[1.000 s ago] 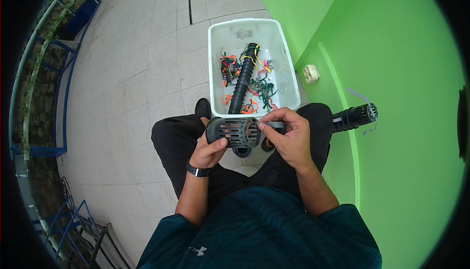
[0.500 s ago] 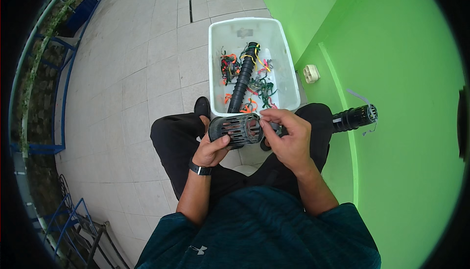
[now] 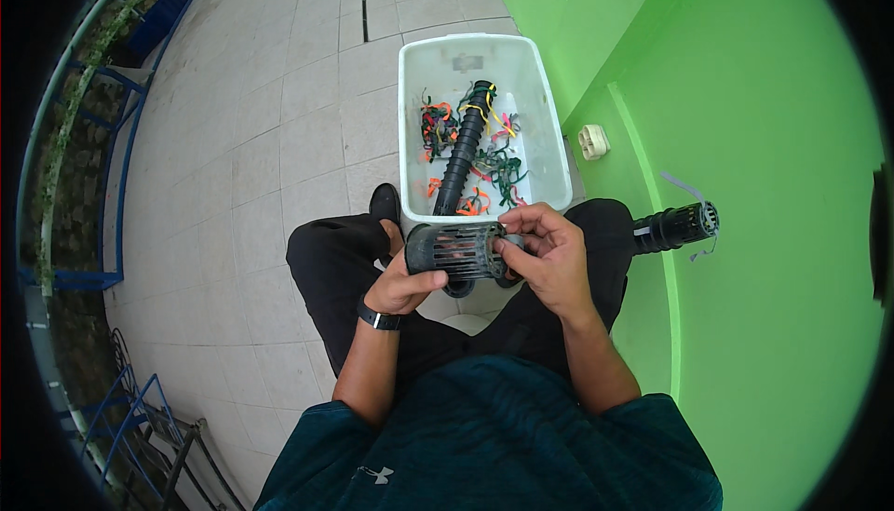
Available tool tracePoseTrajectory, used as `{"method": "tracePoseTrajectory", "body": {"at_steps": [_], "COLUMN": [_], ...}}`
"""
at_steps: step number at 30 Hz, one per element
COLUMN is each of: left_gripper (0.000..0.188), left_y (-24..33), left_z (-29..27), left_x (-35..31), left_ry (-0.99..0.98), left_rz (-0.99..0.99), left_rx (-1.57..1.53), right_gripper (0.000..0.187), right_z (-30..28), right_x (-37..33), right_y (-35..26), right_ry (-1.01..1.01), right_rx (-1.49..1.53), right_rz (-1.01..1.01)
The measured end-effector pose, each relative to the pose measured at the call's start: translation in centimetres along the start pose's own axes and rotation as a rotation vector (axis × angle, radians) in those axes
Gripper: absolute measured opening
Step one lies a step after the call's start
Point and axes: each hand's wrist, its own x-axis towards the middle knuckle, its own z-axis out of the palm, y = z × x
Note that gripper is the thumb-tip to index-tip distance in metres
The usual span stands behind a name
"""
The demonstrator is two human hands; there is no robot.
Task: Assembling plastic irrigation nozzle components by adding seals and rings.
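Note:
My left hand (image 3: 408,286) is wrapped round a black slotted plastic net pot (image 3: 456,248), held sideways above my lap. Its wider solid rim lies to the left and its slotted end points right. At that slotted end the thumb and fingers of my right hand (image 3: 551,255) are closed and press on the pot. Whether a thin strip is also pinched there is too small to tell. Just beyond the pot stands a white plastic tub (image 3: 410,139). A ribbed black tube (image 3: 461,162) lies in it among tangled green, orange, red and yellow strips (image 3: 503,168).
Another black ribbed piece with a slotted end (image 3: 684,225) and a pale strip is by my right knee, near the green wall (image 3: 764,185). A cream socket block (image 3: 593,141) sits beside the wall. Tiled floor (image 3: 251,232) spreads left toward a blue metal railing (image 3: 116,185).
The net pot has shifted slightly right and turned a little. My right fingers have moved from its edge further over its slotted end. The tub and its contents look unchanged.

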Motion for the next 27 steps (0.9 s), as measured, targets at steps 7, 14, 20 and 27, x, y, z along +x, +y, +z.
{"method": "tracePoseTrajectory", "body": {"at_steps": [7,14,20,27], "left_gripper": [0.062,0.064,0.064,0.062], "left_y": [-0.6,-0.6,0.1,1.2], "left_z": [0.1,0.5,0.3,-0.7], "left_x": [-0.8,-0.6,-0.3,-1.1], "left_ry": [-0.104,-0.044,0.044,0.042], "left_rz": [-0.001,-0.006,-0.02,-0.069], "left_rx": [-0.079,-0.13,-0.092,0.026], "right_gripper": [0.047,0.04,0.028,0.013], "right_z": [0.4,1.0,0.5,-0.2], "right_x": [0.2,0.0,-0.1,0.6], "right_y": [-0.2,0.4,-0.6,-3.6], "right_ry": [-0.283,-0.174,0.133,-0.31], "right_rx": [0.386,0.35,-0.415,-0.865], "right_rz": [0.232,0.193,-0.437,-0.566]}}
